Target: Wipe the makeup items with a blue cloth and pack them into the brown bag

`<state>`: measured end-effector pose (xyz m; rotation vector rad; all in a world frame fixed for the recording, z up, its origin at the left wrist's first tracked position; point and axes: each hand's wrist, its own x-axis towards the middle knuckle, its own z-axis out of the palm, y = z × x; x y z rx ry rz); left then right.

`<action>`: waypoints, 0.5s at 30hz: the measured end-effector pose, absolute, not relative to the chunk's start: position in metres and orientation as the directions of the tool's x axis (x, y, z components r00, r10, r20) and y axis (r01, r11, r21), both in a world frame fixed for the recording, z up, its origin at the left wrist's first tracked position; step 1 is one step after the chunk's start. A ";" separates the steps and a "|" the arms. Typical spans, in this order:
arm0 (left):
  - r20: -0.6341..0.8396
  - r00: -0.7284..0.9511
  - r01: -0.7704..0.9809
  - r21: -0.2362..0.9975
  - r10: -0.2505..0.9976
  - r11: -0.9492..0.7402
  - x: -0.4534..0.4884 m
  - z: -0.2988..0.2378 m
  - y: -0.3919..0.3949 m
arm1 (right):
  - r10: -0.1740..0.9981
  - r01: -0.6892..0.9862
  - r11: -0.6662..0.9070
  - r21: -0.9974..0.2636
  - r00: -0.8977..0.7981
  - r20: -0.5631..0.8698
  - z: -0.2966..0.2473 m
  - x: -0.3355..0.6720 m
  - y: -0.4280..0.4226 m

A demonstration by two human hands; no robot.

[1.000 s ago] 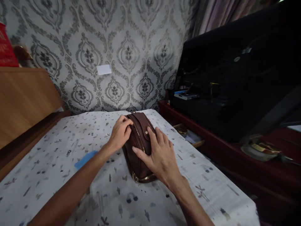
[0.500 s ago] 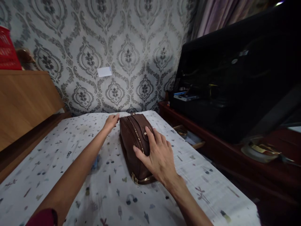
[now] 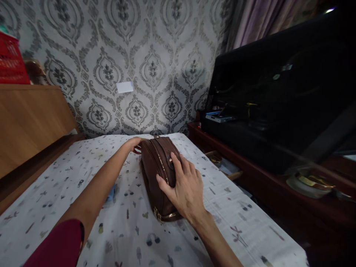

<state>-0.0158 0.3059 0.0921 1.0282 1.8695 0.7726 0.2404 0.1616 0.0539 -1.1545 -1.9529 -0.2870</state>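
Note:
A brown leather toiletry bag (image 3: 151, 178) with gold zips lies on the patterned white sheet. A strap with a snap stud runs along its top. My right hand (image 3: 186, 187) is laid over the bag's right side, gripping it with the thumb near the zip and the fingers by the stud. At the bag's far left corner my left hand (image 3: 134, 144) is closed against the bag. Its fingertips are partly hidden there.
The white sheet (image 3: 116, 237) covers a bed-like surface. To the right stand a dark red cabinet (image 3: 267, 181) with an open drawer (image 3: 229, 168) and a large black panel (image 3: 278, 96). A wooden board (image 3: 33, 122) borders the left. A small blue item (image 3: 111, 193) lies by my left forearm.
My left hand has moved right onto the bag's far corner, having been just beside it. My right hand stays on the bag. The view has shifted slightly.

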 end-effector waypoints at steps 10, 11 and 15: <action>-0.272 -0.343 0.413 0.816 0.899 0.404 -0.011 0.094 0.319 | 0.601 0.805 0.556 -0.209 -0.216 0.770 0.052 0.240 0.162; -0.259 -0.346 0.418 0.818 0.901 0.396 -0.010 0.094 0.319 | 0.602 0.804 0.556 -0.212 -0.213 0.770 0.052 0.240 0.162; -0.200 -0.359 0.440 0.825 0.911 0.355 -0.007 0.098 0.319 | 0.595 0.797 0.564 -0.217 -0.210 0.776 0.052 0.240 0.162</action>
